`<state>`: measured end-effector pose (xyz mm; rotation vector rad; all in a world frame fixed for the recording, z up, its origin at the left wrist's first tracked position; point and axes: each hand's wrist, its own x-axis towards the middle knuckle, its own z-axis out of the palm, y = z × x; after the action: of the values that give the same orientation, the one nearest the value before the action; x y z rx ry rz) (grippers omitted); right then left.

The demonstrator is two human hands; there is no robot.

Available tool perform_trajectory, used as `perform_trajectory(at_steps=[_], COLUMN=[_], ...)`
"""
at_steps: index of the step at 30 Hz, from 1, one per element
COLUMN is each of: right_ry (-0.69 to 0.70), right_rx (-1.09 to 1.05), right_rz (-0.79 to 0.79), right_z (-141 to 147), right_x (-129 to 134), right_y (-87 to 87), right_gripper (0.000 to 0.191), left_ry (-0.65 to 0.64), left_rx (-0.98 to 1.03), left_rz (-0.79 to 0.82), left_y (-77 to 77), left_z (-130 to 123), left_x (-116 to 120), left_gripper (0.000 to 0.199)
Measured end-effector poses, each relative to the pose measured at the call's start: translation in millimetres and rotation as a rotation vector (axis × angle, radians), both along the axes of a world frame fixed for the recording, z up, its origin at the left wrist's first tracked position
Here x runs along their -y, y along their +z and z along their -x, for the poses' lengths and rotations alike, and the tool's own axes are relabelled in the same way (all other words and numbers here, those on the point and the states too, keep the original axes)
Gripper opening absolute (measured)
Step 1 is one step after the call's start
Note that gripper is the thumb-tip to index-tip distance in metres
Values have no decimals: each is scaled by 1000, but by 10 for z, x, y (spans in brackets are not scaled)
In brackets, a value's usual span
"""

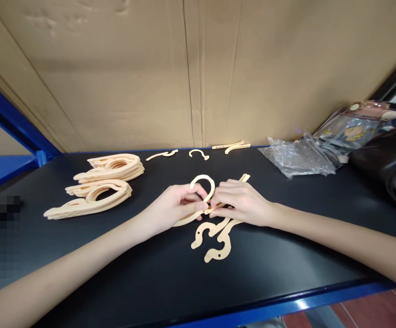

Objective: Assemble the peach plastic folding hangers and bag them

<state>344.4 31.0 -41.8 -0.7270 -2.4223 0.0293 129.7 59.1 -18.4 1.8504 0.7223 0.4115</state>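
Note:
Near the middle of the black table, my left hand (pixel 175 206) pinches a beige hanger piece with a curved hook (pixel 213 184) standing up from it. My right hand (pixel 241 200) is closed on a narrow beige arm piece (pixel 245 177), whose end sticks out past the knuckles. The fingertips of both hands nearly meet at the base of the hook, where the pieces come together. Two flat beige pieces with curled, holed ends (pixel 224 248) lie on the table just below my right hand, their upper ends partly hidden by it.
Two stacks of beige folded hangers (pixel 116 198) sit at the left. Along the back lie a loose arm piece (pixel 157 155), a small hook (pixel 205 155) and more strips (pixel 234 146). Clear plastic bags (pixel 300 157) and a dark bag (pixel 385 159) occupy the right. Cardboard (pixel 133 82) stands behind.

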Motion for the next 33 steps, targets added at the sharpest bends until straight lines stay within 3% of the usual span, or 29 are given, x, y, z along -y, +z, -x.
perform_trajectory(at_steps=[6, 15, 26, 33], right_ry=[-33, -199, -289, -453], right_rx=[-12, 17, -15, -194], right_rz=[52, 87, 159, 311], right_z=[4, 34, 33, -15], right_x=[-1, 65, 65, -19], right_y=[0, -1, 17, 42], right_gripper=[18, 18, 18, 20], left_ry=[72, 149, 118, 95], left_rx=[62, 48, -146, -320], left_rz=[32, -139, -565, -919], left_y=[-38, -72, -103, -156], left_z=[-14, -43, 17, 63], left_x=[-11, 48, 77, 37], left_gripper=[21, 20, 19, 40])
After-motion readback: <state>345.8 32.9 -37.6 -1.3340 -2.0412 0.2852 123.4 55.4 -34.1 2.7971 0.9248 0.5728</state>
